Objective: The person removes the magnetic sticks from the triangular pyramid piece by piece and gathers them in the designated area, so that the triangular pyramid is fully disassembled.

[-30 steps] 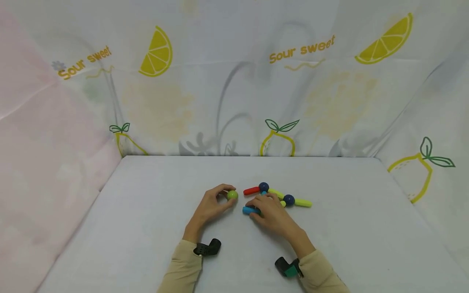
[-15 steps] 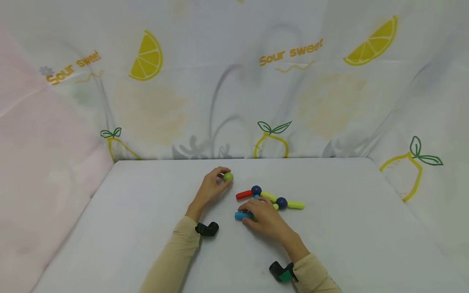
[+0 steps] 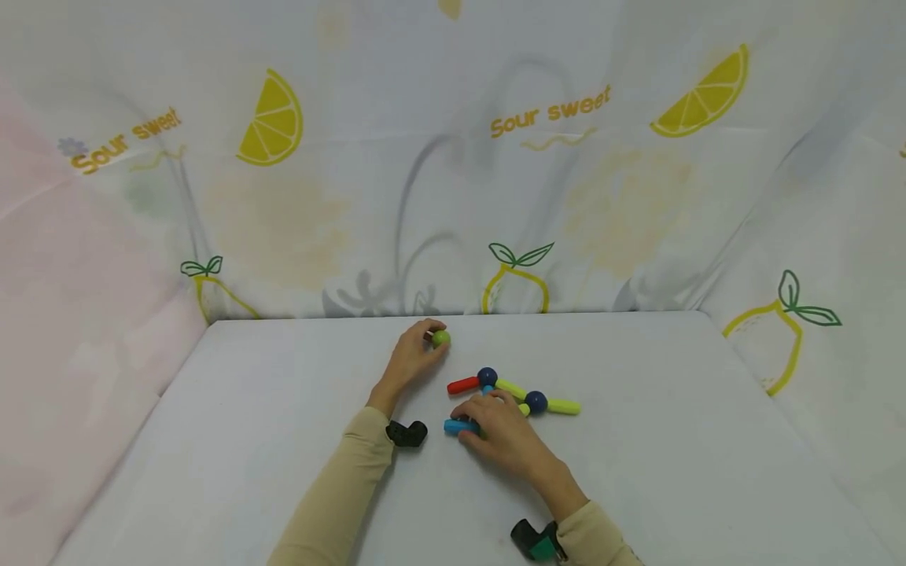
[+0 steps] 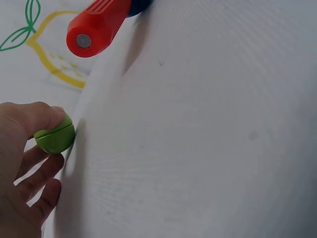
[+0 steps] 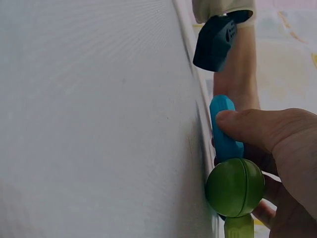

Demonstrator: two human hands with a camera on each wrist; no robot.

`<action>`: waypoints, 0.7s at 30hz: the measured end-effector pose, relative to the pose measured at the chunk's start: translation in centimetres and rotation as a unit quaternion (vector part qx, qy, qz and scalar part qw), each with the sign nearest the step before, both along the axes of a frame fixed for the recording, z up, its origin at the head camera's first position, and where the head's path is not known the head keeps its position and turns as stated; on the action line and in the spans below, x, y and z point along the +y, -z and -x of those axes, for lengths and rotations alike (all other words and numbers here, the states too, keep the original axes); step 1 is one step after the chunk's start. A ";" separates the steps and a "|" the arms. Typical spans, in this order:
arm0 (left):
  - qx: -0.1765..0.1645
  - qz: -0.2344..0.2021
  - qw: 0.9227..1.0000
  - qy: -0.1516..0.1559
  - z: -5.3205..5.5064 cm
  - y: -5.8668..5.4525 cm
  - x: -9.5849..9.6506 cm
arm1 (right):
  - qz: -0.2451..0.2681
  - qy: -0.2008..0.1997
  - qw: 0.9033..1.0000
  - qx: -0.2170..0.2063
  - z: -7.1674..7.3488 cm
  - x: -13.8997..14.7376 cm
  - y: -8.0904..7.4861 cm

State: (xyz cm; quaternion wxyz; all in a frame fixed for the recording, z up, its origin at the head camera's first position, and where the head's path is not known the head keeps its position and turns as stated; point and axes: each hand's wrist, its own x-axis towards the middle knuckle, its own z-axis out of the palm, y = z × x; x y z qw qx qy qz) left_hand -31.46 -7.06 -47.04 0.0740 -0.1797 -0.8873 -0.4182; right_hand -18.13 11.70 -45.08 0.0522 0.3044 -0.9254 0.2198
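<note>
Near the table's back edge, my left hand (image 3: 412, 355) pinches a green ball (image 3: 442, 338) between thumb and fingers; this ball (image 4: 55, 139) touches or nearly touches the tabletop. My right hand (image 3: 504, 432) grips a blue rod (image 5: 226, 134), thumb on its side. That rod joins a second green ball (image 5: 235, 187), mostly hidden by the hand in the head view. The rod belongs to a group of magnetic building pieces: a red rod (image 3: 463, 386), a dark blue ball (image 3: 487, 377), a yellow-green rod (image 3: 511, 388), another dark blue ball (image 3: 536, 402) and an outer yellow-green rod (image 3: 564, 406).
A white table (image 3: 672, 472) carries the pieces. Behind it hangs a white cloth (image 3: 382, 196) printed with lemons and lettering. Each wrist wears a black camera, the left camera (image 3: 406, 434) and the right camera (image 3: 534, 541).
My left hand has carried the green ball towards the back edge, beyond the red rod. The right hand keeps its grip on the blue rod. The head view has shifted slightly.
</note>
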 end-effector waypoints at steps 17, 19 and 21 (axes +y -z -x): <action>0.026 0.027 0.999 0.012 -4.6 -1.1 -0.9 | 0.063 -0.016 0.995 -0.074 0.1 3.2 -1.9; 0.013 0.028 0.997 0.074 -5.9 -1.5 -0.9 | 0.063 -0.015 0.994 -0.091 0.1 3.7 -2.1; -0.013 0.043 0.989 0.138 -7.1 -2.1 -0.9 | 0.067 -0.021 0.991 -0.113 0.0 4.0 -2.1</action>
